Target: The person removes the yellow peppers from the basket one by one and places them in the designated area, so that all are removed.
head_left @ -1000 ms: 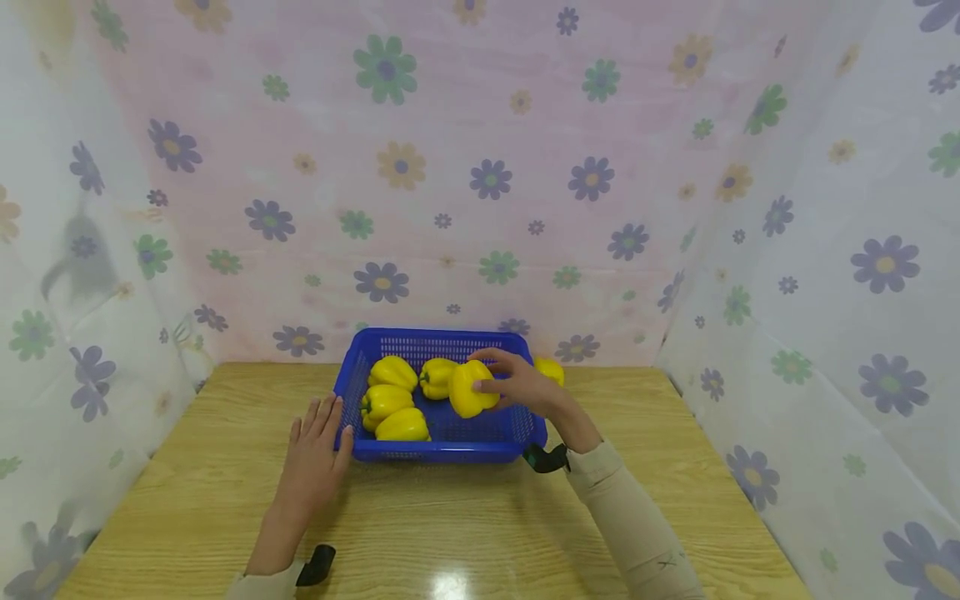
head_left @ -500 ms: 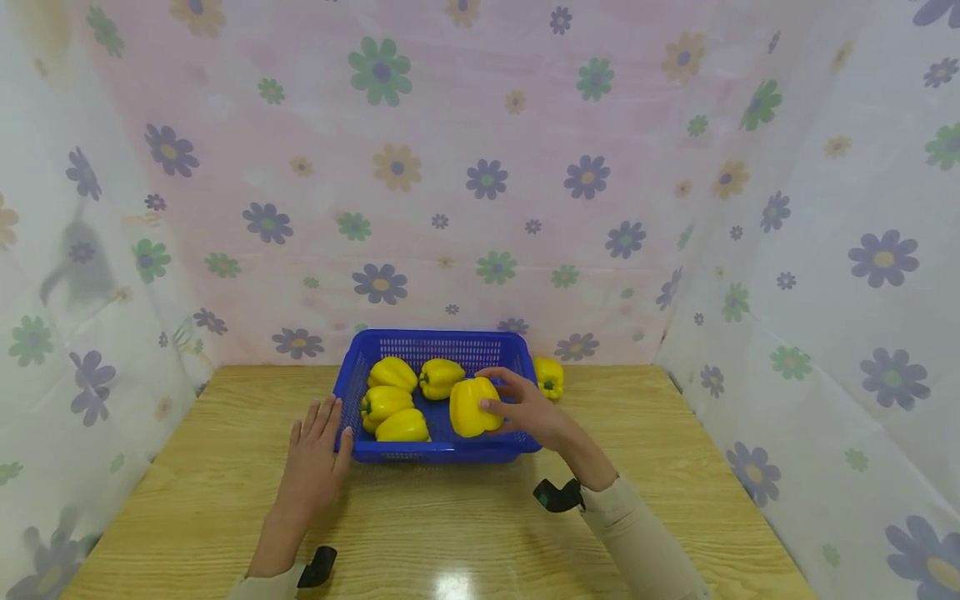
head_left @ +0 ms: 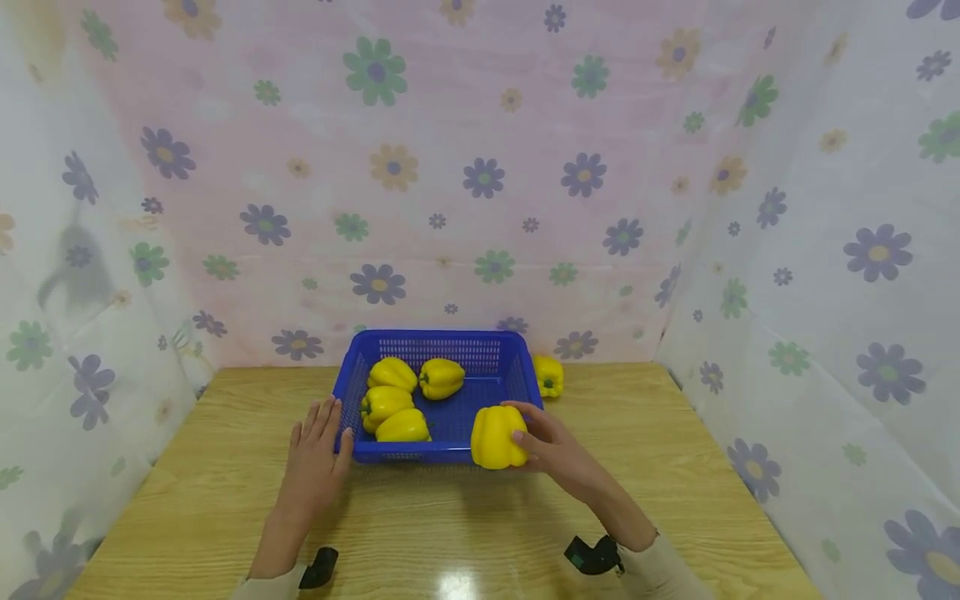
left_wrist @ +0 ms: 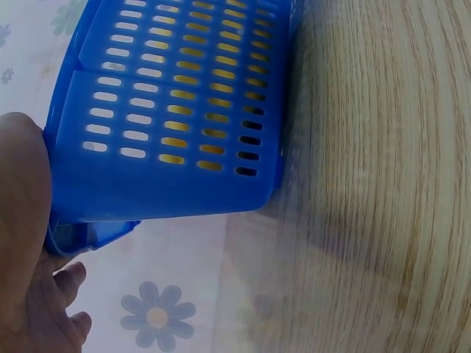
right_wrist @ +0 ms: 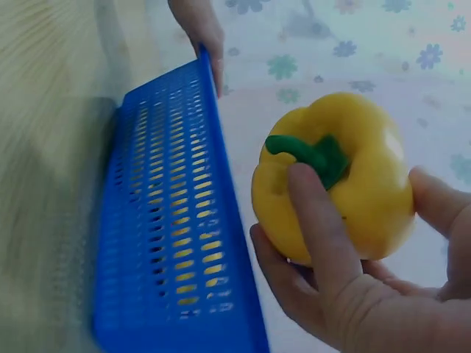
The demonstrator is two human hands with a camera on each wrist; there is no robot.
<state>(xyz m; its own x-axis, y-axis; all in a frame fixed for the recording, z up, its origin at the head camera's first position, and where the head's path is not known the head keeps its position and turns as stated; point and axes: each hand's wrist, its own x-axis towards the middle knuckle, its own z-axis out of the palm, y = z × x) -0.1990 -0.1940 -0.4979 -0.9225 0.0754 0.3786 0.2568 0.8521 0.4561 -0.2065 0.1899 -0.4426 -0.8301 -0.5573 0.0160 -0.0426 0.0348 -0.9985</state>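
Observation:
A yellow bell pepper (head_left: 497,438) is gripped in my right hand (head_left: 561,457), held over the front right rim of the blue basket (head_left: 442,452). Its green stem (right_wrist: 333,159) shows in the right wrist view, with a finger lying close to it. My left hand (head_left: 313,460) rests with extended fingers against the basket's left rim. Inside the basket, toward the left and back, lie several more yellow peppers (head_left: 441,379). Through the slots of the basket wall (left_wrist: 165,184) in the left wrist view, patches of yellow are visible.
Another yellow pepper (head_left: 549,377) sits on the wooden table (head_left: 405,533) just outside the basket's back right corner. Flower-patterned sheets (head_left: 420,208) enclose the table at the back and both sides.
My right hand has brought the held pepper from above the basket's middle toward me and to the right, over the front rim. The left hand has stayed at the left rim.

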